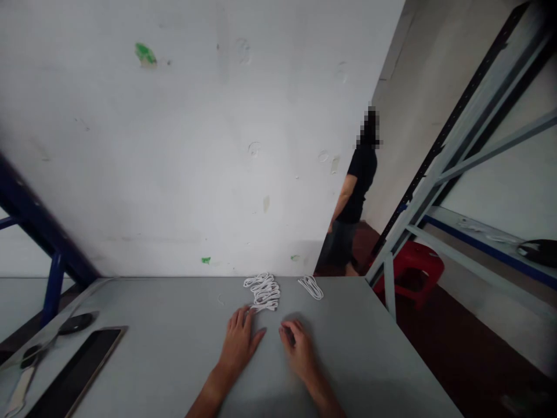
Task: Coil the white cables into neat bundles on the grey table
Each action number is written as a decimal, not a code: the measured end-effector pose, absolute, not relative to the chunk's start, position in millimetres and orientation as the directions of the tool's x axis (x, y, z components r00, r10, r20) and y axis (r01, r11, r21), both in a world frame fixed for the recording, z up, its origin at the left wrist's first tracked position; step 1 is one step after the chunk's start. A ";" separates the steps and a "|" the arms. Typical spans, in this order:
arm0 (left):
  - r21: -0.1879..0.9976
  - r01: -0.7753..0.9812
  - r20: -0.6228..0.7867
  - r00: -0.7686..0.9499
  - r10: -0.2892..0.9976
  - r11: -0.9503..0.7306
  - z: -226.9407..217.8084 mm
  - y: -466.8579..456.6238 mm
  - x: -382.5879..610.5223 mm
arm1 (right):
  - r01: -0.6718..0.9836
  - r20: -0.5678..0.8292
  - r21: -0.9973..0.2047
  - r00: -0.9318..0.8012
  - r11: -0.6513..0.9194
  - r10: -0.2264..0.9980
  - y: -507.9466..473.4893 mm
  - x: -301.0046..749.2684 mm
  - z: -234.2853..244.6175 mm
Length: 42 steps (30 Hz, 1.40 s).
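Observation:
A pile of several coiled white cables (pixel 264 290) lies at the far side of the grey table. My left hand (pixel 238 337) rests low over the tabletop just in front of this pile. Its fingers are stretched out, the thumb stands apart, and the fingertips reach the pile's near edge. My right hand (pixel 300 345) is to the right and a little nearer, its fingers loosely curled with a gap towards the thumb. Nothing shows in its grasp. One separate coiled white cable (pixel 311 287) lies further right, beyond my right hand.
The grey table (pixel 174 348) ends at a white panel (pixel 195 145). On the left lie a dark flat device (pixel 76 374) and a black round object (pixel 77 323). Beyond the right edge are a red stool (pixel 413 267), a metal frame (pixel 424 197) and a person in dark clothes (pixel 363 168).

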<state>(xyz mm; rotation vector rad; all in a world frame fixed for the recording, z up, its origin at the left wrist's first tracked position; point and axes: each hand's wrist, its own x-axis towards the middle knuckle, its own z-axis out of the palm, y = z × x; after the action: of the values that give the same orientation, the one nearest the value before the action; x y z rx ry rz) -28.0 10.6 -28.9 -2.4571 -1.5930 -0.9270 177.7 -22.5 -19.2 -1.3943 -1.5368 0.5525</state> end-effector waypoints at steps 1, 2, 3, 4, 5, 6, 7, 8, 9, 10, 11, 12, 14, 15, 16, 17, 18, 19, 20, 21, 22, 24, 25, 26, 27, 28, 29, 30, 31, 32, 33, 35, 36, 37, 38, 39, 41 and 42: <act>0.228 0.850 0.523 0.304 0.797 -0.474 -30.5 1.0 -35.7 | 0.575 0.388 -0.767 0.061 0.285 0.920 -26.4 182.9 -19.2; 0.192 0.852 0.525 0.330 0.785 -0.486 -31.7 -8.8 -43.2 | 0.644 0.423 -0.695 0.007 0.319 0.906 -30.7 188.2 -19.4; 0.143 0.847 0.520 0.375 0.767 -0.511 -32.2 -18.7 -50.4 | 0.711 0.436 -0.614 -0.057 0.343 0.898 -35.3 193.3 -19.7; 0.097 0.846 0.508 0.411 0.757 -0.524 -32.2 -28.1 -56.8 | 0.767 0.426 -0.530 -0.126 0.360 0.896 -40.0 197.8 -19.9; 0.048 0.844 0.490 0.446 0.749 -0.534 -31.6 -36.6 -62.2 | 0.807 0.403 -0.458 -0.186 0.373 0.896 -44.6 201.5 -19.8; 0.006 0.846 0.465 0.470 0.750 -0.534 -30.6 -43.9 -66.5 | 0.832 0.374 -0.401 -0.234 0.383 0.898 -48.7 204.1 -19.5; -0.029 0.845 0.454 0.488 0.746 -0.535 -29.5 -49.7 -69.6 | 0.848 0.346 -0.360 -0.266 0.389 0.900 -52.3 205.8 -19.0; -0.053 0.848 0.446 0.493 0.747 -0.527 -28.5 -54.0 -71.5 | 0.858 0.326 -0.334 -0.283 0.391 0.902 -55.0 206.5 -18.4; -0.068 0.852 0.442 0.492 0.750 -0.519 -27.7 -56.8 -72.5 | 0.864 0.314 -0.319 -0.290 0.388 0.904 -56.9 206.5 -17.8; -0.075 0.855 0.444 0.489 0.751 -0.512 -27.1 -58.2 -72.7 | 0.870 0.306 -0.309 -0.292 0.385 0.906 -57.9 206.1 -17.5; -0.075 0.859 0.448 0.482 0.753 -0.506 -26.8 -58.6 -72.4 | 0.873 0.301 -0.301 -0.294 0.383 0.907 -58.2 205.5 -17.3; -0.069 0.861 0.454 0.476 0.753 -0.503 -26.7 -58.4 -71.9 | 0.876 0.297 -0.294 -0.296 0.382 0.908 -58.0 204.9 -17.4; -0.048 0.860 0.469 0.469 0.749 -0.508 -26.8 -56.9 -70.6 | 0.880 0.290 -0.283 -0.301 0.382 0.908 -56.9 204.2 -18.2; -0.035 0.858 0.476 0.465 0.747 -0.512 -27.0 -56.1 -70.1 | 0.881 0.287 -0.280 -0.303 0.382 0.909 -56.4 204.0 -18.8; -0.023 0.857 0.482 0.461 0.746 -0.515 -27.3 -55.6 -69.7 | 0.882 0.286 -0.277 -0.303 0.381 0.909 -56.2 204.0 -19.5; -0.015 0.857 0.485 0.456 0.746 -0.515 -27.5 -55.4 -69.6 | 0.883 0.286 -0.276 -0.301 0.379 0.910 -56.3 204.0 -20.6; -0.011 0.859 0.486 0.453 0.748 -0.513 -27.9 -55.5 -69.6 | 0.883 0.288 -0.277 -0.300 0.379 0.909 -56.6 203.9 -21.9; -0.013 0.861 0.484 0.450 0.751 -0.508 -28.4 -55.8 -69.7 | 0.882 0.294 -0.278 -0.299 0.381 0.908 -56.9 204.0 -23.6; -0.020 0.864 0.481 0.450 0.753 -0.503 -29.1 -56.2 -70.0 | 0.880 0.306 -0.280 -0.297 0.384 0.905 -56.8 204.2 -25.9; -0.029 0.865 0.477 0.453 0.754 -0.501 -29.9 -56.5 -70.4 | 0.877 0.324 -0.285 -0.290 0.386 0.900 -56.0 204.8 -28.6; -0.036 0.864 0.471 0.458 0.754 -0.502 -30.9 -56.5 -70.8 | 0.876 0.349 -0.292 -0.275 0.383 0.896 -53.8 206.0 -31.8; -0.038 0.864 0.460 0.462 0.759 -0.503 -33.4 -54.5 -72.1 | 0.881 0.413 -0.310 -0.215 0.358 0.885 -43.9 211.1 -38.1; -0.028 0.867 0.458 0.454 0.765 -0.498 -34.8 -52.0 -72.8 | 0.889 0.451 -0.319 -0.161 0.327 0.878 -35.7 215.2 -40.8; -0.010 0.873 0.459 0.437 0.773 -0.488 -36.1 -48.3 -73.5 | 0.900 0.486 -0.320 -0.112 0.296 0.867 -25.3 220.5 -42.7; 0.015 0.880 0.462 0.414 0.784 -0.474 -37.4 -43.4 -74.3 | 0.911 0.524 -0.318 -0.062 0.263 0.849 -13.1 226.6 -43.5; 0.045 0.889 0.470 0.383 0.795 -0.455 -38.5 -37.3 -75.0 | 0.923 0.555 -0.315 -0.011 0.222 0.831 0.4 233.5 -43.1; 0.079 0.895 0.478 0.352 0.805 -0.438 -39.4 -30.5 -75.6 | 0.934 0.580 -0.311 0.041 0.175 0.814 14.4 240.7 -41.7; 0.114 0.899 0.486 0.320 0.813 -0.422 -40.1 -23.3 -76.2 | 0.943 0.594 -0.306 0.084 0.128 0.800 28.4 248.0 -39.2; 0.148 0.902 0.493 0.289 0.821 -0.406 -40.6 -16.2 -76.6 | 0.950 0.593 -0.303 0.123 0.079 0.796 41.4 254.9 -36.1; 0.179 0.901 0.499 0.263 0.825 -0.396 -40.9 -9.9 -76.9 | 0.951 0.578 -0.308 0.165 0.026 0.799 53.1 261.3 -32.7; 0.207 0.899 0.507 0.239 0.828 -0.386 -41.1 -4.6 -77.1 | 0.947 0.553 -0.320 0.196 -0.010 0.810 63.0 266.8 -29.4; 0.250 0.889 0.527 0.207 0.824 -0.384 -41.0 1.8 -77.6 | 0.918 0.501 -0.396 0.233 -0.019 0.834 76.5 275.0 -24.3; 0.268 0.882 0.540 0.196 0.818 -0.389 -40.5 2.7 -78.0 | 0.895 0.485 -0.446 0.242 -0.001 0.840 80.0 277.6 -22.9; 0.285 0.872 0.554 0.189 0.811 -0.398 -39.7 2.3 -78.4 | 0.871 0.476 -0.491 0.249 0.020 0.843 81.3 279.0 -22.6; 0.304 0.860 0.566 0.183 0.804 -0.410 -38.2 0.8 -79.0 | 0.849 0.473 -0.527 0.255 0.039 0.843 80.4 279.2 -23.1; 0.328 0.845 0.574 0.177 0.799 -0.423 -36.1 -1.6 -79.3 | 0.832 0.473 -0.552 0.261 0.053 0.841 77.1 278.0 -24.6; 0.398 0.798 0.574 0.167 0.802 -0.452 -30.0 -8.8 -77.9 | 0.810 0.470 -0.584 0.277 0.060 0.838 63.4 270.3 -29.6; 0.448 0.763 0.558 0.169 0.812 -0.466 -26.1 -13.1 -75.3 | 0.793 0.464 -0.606 0.287 0.064 0.838 53.1 263.3 -32.8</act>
<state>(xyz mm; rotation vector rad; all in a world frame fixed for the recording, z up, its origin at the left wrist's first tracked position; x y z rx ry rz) -75.3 -13.1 -26.1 -2.4500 -1.6537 -1.2410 263.3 53.1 -32.8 -1.7138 -1.4947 0.0666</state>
